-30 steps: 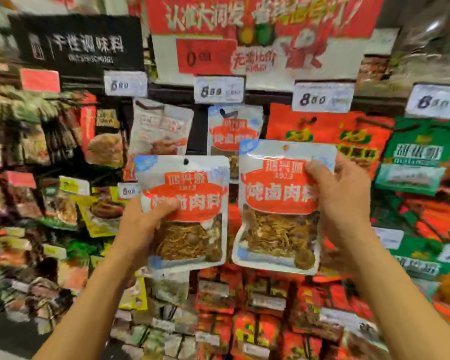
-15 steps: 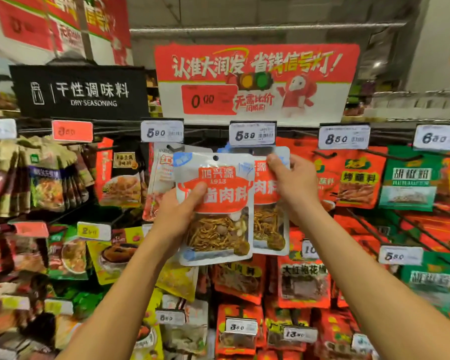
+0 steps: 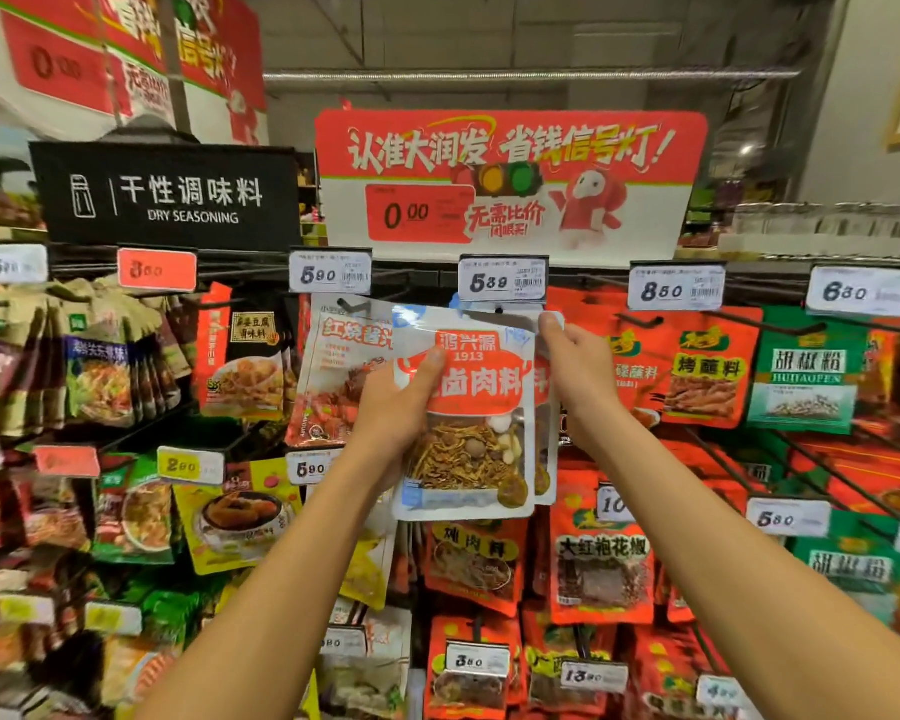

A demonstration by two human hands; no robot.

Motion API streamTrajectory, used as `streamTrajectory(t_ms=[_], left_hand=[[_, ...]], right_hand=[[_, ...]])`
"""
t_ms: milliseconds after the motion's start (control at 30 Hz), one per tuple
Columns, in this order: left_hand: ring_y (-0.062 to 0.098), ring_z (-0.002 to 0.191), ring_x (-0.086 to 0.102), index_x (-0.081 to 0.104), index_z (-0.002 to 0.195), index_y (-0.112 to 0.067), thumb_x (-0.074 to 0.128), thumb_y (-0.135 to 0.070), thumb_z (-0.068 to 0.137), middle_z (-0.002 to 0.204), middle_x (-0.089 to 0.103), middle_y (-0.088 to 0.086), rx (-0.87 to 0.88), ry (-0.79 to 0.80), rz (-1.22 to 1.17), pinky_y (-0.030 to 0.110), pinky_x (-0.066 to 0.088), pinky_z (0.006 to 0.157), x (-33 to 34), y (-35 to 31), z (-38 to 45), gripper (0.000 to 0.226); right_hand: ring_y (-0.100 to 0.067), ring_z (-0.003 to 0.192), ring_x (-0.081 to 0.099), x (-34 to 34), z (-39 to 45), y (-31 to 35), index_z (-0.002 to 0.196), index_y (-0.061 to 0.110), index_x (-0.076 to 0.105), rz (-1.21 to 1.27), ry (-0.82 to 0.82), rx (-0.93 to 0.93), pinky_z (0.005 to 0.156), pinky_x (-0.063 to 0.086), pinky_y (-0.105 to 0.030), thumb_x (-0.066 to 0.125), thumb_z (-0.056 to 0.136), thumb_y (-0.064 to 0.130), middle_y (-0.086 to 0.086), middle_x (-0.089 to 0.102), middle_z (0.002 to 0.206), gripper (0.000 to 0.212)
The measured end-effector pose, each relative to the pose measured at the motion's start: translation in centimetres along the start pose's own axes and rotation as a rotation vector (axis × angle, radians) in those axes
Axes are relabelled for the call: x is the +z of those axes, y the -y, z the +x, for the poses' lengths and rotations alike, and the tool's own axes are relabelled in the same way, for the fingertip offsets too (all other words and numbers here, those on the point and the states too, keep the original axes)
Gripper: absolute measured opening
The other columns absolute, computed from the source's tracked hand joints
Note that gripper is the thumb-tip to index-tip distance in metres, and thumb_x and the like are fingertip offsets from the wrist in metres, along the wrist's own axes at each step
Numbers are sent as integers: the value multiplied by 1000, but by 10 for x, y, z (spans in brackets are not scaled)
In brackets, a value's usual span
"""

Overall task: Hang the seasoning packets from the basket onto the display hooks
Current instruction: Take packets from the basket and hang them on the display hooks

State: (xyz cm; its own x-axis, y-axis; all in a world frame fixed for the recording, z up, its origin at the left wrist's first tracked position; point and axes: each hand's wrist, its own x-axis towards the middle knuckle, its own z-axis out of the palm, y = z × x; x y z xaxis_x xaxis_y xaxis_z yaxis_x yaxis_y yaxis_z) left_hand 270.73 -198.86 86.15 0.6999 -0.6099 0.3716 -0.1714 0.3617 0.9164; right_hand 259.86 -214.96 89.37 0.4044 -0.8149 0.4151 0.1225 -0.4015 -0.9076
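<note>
Your left hand (image 3: 396,407) gripped the front packet (image 3: 463,413) mid-frame; your right hand (image 3: 575,366) pinched the rear packet's (image 3: 544,379) top corner, probably light, floppy film.

Single head view, close, facing display rack (image 3: 645,283) straight on, tilted slightly upward.

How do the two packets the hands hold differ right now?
The left hand grips the front packet by its side, its whole face showing. The right hand pinches the rear packet at its top corner under the 5.89 price tag; the front one covers most of it. Both look like the same white-and-red design.
</note>
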Motion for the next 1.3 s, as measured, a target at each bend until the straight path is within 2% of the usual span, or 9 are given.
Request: streamTrajectory(t_ms=[100,200,267,400,533,800,967,1100,1300], left_hand=[[10,64,72,65,114,-8,66,-37,96,93,77,7,20,37,26,18,52,51,15,-4,7,35],[22,83,77,67,106,-16,66,-36,97,96,79,7,9,16,71,37,61,69,26,-5,16,22],[25,89,77,68,101,-20,67,-36,96,95,79,7,-12,8,64,49,61,84,30,-7,20,17],[33,92,76,68,102,-17,67,-37,96,96,79,9,-45,24,70,63,54,92,27,-7,24,21],[26,88,77,69,104,-17,66,-35,96,93,79,5,-48,60,113,56,57,91,29,-8,24,21],[23,85,77,68,102,-15,68,-32,95,93,79,6,-105,-3,75,52,59,90,29,-2,22,19],[22,86,77,67,105,-14,70,-31,94,94,79,6,-117,-25,44,45,62,85,25,1,20,20],[23,81,78,66,104,-12,69,-31,95,89,79,5,-74,-43,90,41,63,73,29,-8,23,21],[35,85,76,66,103,-1,69,-30,93,95,76,21,-89,-70,158,54,62,79,32,-10,21,30]], right_hand=[[-19,75,69,-5,-3,-4,99,-3,68,67,67,27,70,52,-33,51,101,49,-13,76,87,55],[-20,78,74,-3,-1,-1,90,11,70,24,79,10,67,58,-35,58,100,47,-2,77,79,40],[-24,80,75,-1,2,3,84,18,68,12,68,5,74,61,-44,60,99,45,-1,76,79,33],[-27,80,76,-1,4,0,85,16,70,8,60,0,79,60,-50,61,98,44,-3,77,79,32],[-29,74,72,-4,2,-8,86,0,66,37,32,-15,70,54,-44,61,97,41,-16,73,81,43],[-27,75,66,-12,-6,-13,93,-9,61,23,84,-32,71,49,-42,60,97,48,-26,68,87,57],[-31,83,74,-10,-11,-16,95,-6,63,4,91,-48,78,58,-49,59,98,47,-17,75,90,54],[-26,70,61,-6,-7,-8,82,-1,60,28,59,-56,67,46,-41,57,98,48,-19,66,79,51],[-21,64,47,-6,-6,-15,71,17,55,37,36,-56,64,36,-38,58,96,45,-7,49,68,37]])
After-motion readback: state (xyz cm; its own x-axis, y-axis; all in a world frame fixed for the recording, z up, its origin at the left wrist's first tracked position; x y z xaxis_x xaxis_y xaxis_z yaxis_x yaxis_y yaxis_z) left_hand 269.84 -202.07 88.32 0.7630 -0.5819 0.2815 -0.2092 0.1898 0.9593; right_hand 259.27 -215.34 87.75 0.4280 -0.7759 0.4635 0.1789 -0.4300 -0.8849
